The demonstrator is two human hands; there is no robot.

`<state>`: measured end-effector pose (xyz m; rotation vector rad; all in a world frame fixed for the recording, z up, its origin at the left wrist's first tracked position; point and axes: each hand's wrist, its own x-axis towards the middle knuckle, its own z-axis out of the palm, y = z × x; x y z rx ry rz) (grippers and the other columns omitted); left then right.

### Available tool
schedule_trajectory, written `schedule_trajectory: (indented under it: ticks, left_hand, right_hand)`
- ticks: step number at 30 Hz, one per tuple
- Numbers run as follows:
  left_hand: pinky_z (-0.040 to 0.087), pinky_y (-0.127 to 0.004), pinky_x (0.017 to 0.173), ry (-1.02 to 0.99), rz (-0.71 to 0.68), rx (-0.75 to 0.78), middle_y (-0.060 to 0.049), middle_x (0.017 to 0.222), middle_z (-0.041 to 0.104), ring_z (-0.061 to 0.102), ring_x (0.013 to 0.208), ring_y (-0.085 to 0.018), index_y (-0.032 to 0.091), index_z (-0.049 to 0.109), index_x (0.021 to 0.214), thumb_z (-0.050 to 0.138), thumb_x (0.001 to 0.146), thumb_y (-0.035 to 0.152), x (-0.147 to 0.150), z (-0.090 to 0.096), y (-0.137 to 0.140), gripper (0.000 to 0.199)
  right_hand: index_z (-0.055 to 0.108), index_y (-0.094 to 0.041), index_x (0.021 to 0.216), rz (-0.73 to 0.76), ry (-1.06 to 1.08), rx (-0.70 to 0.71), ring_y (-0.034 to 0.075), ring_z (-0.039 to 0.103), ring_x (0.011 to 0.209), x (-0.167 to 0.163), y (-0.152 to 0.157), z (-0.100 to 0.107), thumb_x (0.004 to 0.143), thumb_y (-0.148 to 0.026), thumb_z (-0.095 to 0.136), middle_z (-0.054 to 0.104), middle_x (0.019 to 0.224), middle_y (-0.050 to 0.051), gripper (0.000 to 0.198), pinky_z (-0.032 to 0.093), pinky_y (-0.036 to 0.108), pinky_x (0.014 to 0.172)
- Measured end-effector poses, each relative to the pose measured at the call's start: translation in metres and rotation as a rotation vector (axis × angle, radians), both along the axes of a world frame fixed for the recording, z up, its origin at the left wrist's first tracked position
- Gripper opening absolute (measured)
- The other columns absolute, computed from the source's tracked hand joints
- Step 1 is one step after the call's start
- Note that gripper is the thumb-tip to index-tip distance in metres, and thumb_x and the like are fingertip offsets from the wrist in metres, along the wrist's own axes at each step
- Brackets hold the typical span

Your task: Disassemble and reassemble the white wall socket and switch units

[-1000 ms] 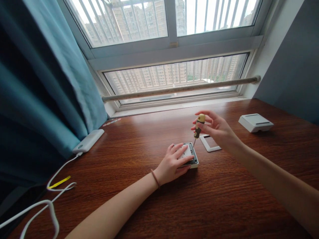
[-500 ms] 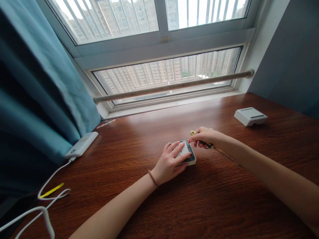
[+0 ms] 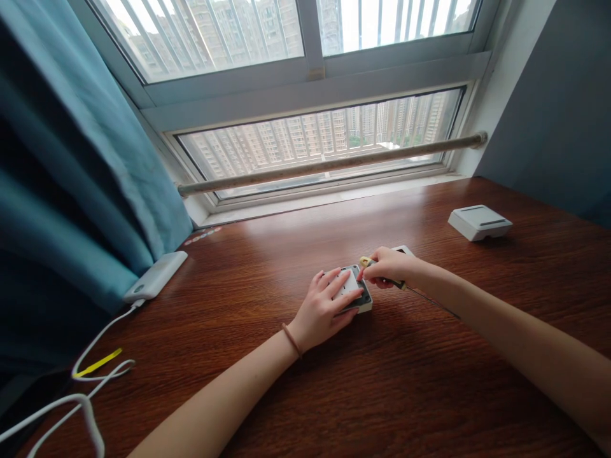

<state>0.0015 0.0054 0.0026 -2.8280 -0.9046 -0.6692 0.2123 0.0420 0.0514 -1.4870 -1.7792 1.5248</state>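
Note:
A white wall socket [image 3: 344, 286] with a dark grey surround sits on a pale mounting box on the brown table. My left hand [image 3: 326, 304] grips it from the left, fingers draped over its face and thumb along the near side. At the socket's right edge is my right hand [image 3: 386, 266], closed around a screwdriver [image 3: 366, 261] with a yellow and black handle. The thin shaft points back under my right forearm. My right fingertips reach the grey surround; whether they pinch a small screw there is too small to tell.
Behind my right hand a white-edged piece [image 3: 403, 249] partly shows. A white box-shaped part [image 3: 480, 222] lies at the far right. On the left are a white power bank [image 3: 156, 277], its white cable [image 3: 102, 331] and a yellow strip [image 3: 98, 363]. A blue curtain [image 3: 109, 159] hangs beside the window.
The socket and my left hand have shifted slightly left. My right hand has moved a little left and down, and more of the white-edged piece behind it shows.

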Motion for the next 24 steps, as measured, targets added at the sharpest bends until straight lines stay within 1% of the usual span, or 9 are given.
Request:
schedule_trajectory:
  ticks: [3,6,9,14,19,24]
  left_hand:
    - [0.027,-0.051,0.101,-0.008,-0.001,0.002,-0.007,0.134,0.044,0.038,0.123,-0.029,0.031,0.053,0.12,0.051,0.083,0.035,0.0,0.0,0.0,0.037]
    - [0.027,-0.051,0.101,-0.008,-0.001,0.0,-0.007,0.134,0.044,0.037,0.123,-0.029,0.031,0.053,0.12,0.051,0.083,0.035,0.0,0.0,0.0,0.037]
    - [0.027,-0.05,0.102,-0.01,-0.003,-0.002,-0.007,0.134,0.044,0.037,0.123,-0.029,0.031,0.052,0.12,0.052,0.083,0.034,0.0,0.0,0.0,0.038]
    - [0.026,-0.051,0.102,-0.013,-0.014,-0.011,-0.007,0.135,0.043,0.036,0.124,-0.028,0.031,0.053,0.12,0.051,0.084,0.034,-0.001,0.0,0.0,0.037]
    - [0.024,-0.051,0.103,-0.028,-0.018,-0.023,-0.007,0.135,0.043,0.035,0.125,-0.028,0.03,0.053,0.119,0.051,0.084,0.034,-0.001,-0.001,0.001,0.036]
    - [0.023,-0.051,0.103,-0.032,-0.024,-0.046,-0.007,0.135,0.043,0.034,0.126,-0.027,0.03,0.054,0.118,0.051,0.084,0.033,-0.001,0.0,0.001,0.035]
  right_hand:
    - [0.063,-0.012,0.066,0.031,-0.009,0.01,0.007,0.046,0.037,0.001,0.004,-0.003,0.059,-0.018,0.056,0.053,0.043,-0.002,0.011,0.032,0.017,0.035]
    - [0.065,-0.012,0.067,0.092,0.003,0.045,0.007,0.046,0.038,0.004,0.008,-0.006,0.058,-0.016,0.057,0.054,0.044,-0.003,0.012,0.031,0.017,0.036]
    - [0.065,-0.012,0.068,0.152,0.021,0.085,0.006,0.045,0.039,0.005,0.01,-0.007,0.059,-0.018,0.06,0.055,0.047,-0.003,0.012,0.031,0.016,0.036]
    - [0.064,-0.013,0.07,0.205,0.019,0.141,0.006,0.045,0.038,0.006,0.013,-0.01,0.06,-0.022,0.063,0.055,0.048,-0.004,0.014,0.029,0.016,0.035]
    - [0.062,-0.013,0.068,0.254,0.043,0.225,0.006,0.047,0.041,0.006,0.014,-0.015,0.062,-0.023,0.062,0.054,0.049,-0.005,0.012,0.035,0.017,0.04]
    - [0.06,-0.013,0.068,0.28,0.046,0.298,0.006,0.046,0.041,0.006,0.013,-0.017,0.065,-0.022,0.059,0.052,0.05,-0.005,0.009,0.036,0.017,0.041]
